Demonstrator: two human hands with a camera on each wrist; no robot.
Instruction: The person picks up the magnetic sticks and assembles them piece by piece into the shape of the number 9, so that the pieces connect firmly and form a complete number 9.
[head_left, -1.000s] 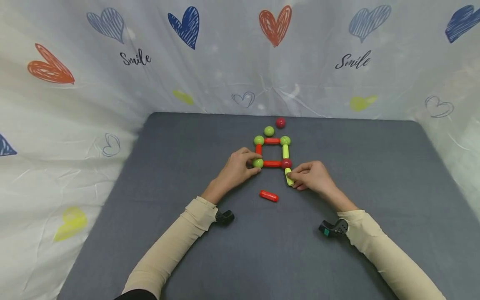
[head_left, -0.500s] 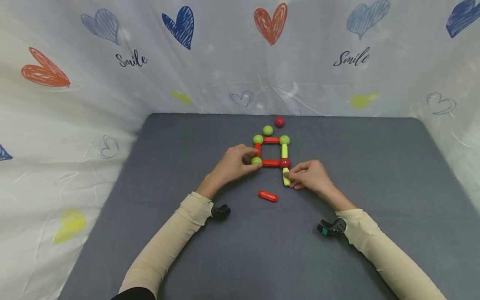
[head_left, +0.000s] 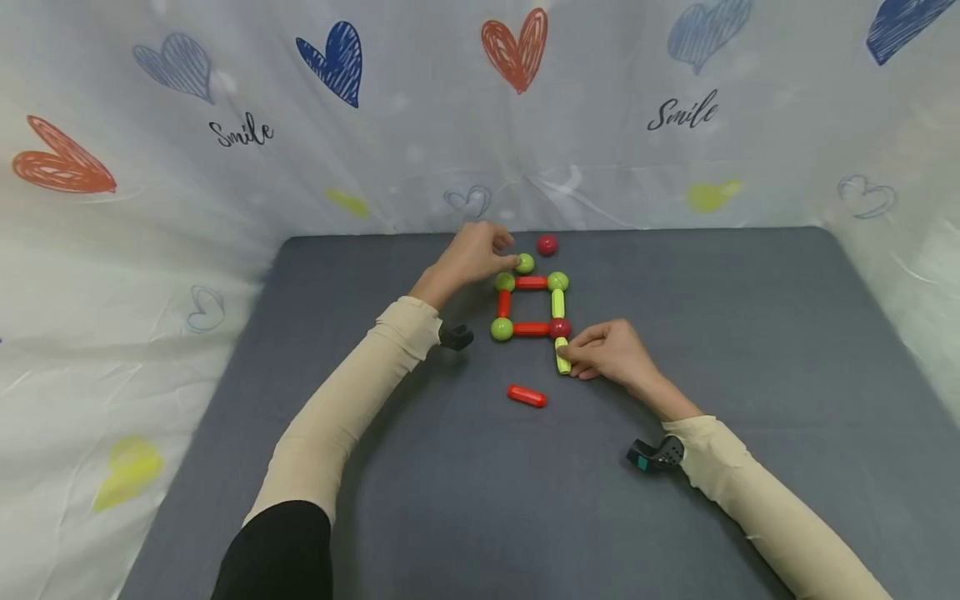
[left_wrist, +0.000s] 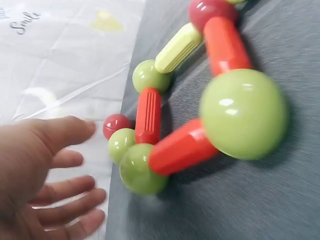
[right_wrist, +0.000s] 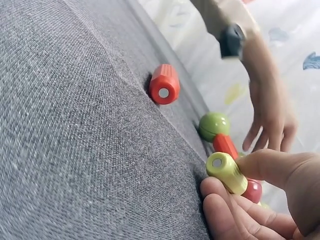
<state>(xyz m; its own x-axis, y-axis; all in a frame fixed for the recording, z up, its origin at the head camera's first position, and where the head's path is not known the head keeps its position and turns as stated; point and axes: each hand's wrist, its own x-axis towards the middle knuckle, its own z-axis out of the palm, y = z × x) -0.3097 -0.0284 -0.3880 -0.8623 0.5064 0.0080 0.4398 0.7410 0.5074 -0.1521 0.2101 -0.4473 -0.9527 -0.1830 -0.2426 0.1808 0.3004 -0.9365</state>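
A square of magnetic rods and balls lies on the grey table: green balls at three corners, a red ball at the near right. Three sides are red rods; the right side is a yellow-green rod. My right hand pinches another yellow-green rod whose far end meets the red ball; its magnet end shows in the right wrist view. My left hand is beside a loose green ball behind the square. In the left wrist view its fingers are spread with nothing between them.
A loose red rod lies on the near side of the square. Behind the loose green ball sits a loose red ball, close to the table's back edge. A white curtain with printed hearts hangs behind.
My left hand has let go of the square's near-left green ball and moved away from me to the loose green ball. My right hand keeps its pinch on the yellow-green rod.
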